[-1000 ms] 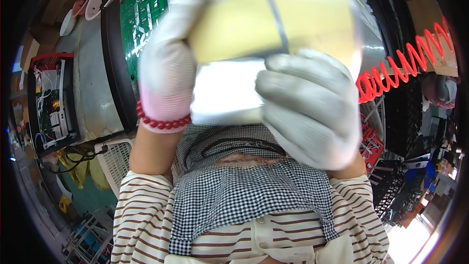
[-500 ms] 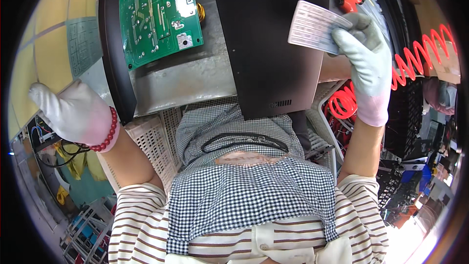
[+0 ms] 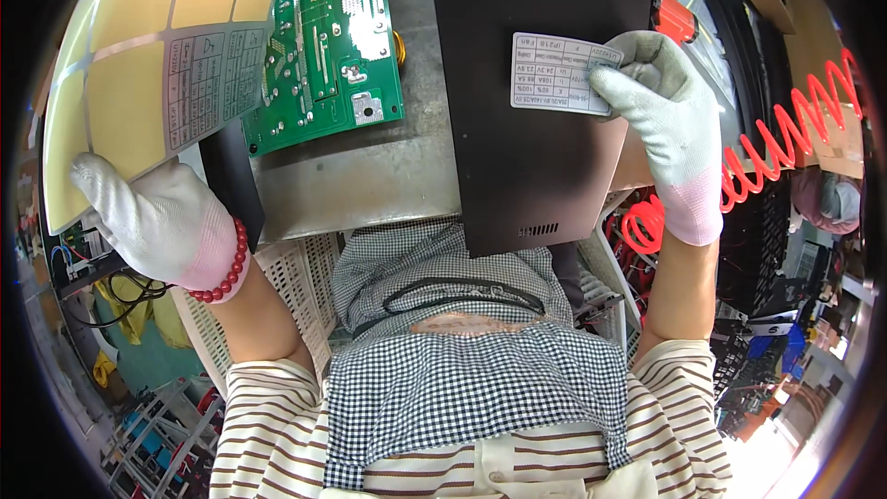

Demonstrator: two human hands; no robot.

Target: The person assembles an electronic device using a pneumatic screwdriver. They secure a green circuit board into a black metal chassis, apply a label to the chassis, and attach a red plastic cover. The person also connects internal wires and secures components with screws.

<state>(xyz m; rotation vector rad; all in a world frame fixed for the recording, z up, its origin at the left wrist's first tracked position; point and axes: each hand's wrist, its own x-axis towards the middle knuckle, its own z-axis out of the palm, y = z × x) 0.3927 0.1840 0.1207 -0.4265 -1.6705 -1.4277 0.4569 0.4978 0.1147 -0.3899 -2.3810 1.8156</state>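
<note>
Across the metal worktop the view has shifted slightly since half a second ago, so much of what lies on it sits a little lower and further right. The long black panel runs toward the person, its slotted end over the near edge.

The yellow sheet, which stood out at the far left, has swung inward and its grey printed part now hides the left side of the green circuit board. The left hand grips the sheet's lower edge, thumb in front and the other fingers mostly hidden behind.

The right hand has changed most in what it does: a moment ago the label tilted and stuck out past the panel's right edge; now it lies nearly level in view, wholly within the panel's outline, printed face up. Thumb and fingers pinch its right end, leaving the rest free. Whether its underside touches the panel cannot be told.

For the work in hand, this suggests that the label is being lined up against the panel, with the sheet kept aside.
</note>
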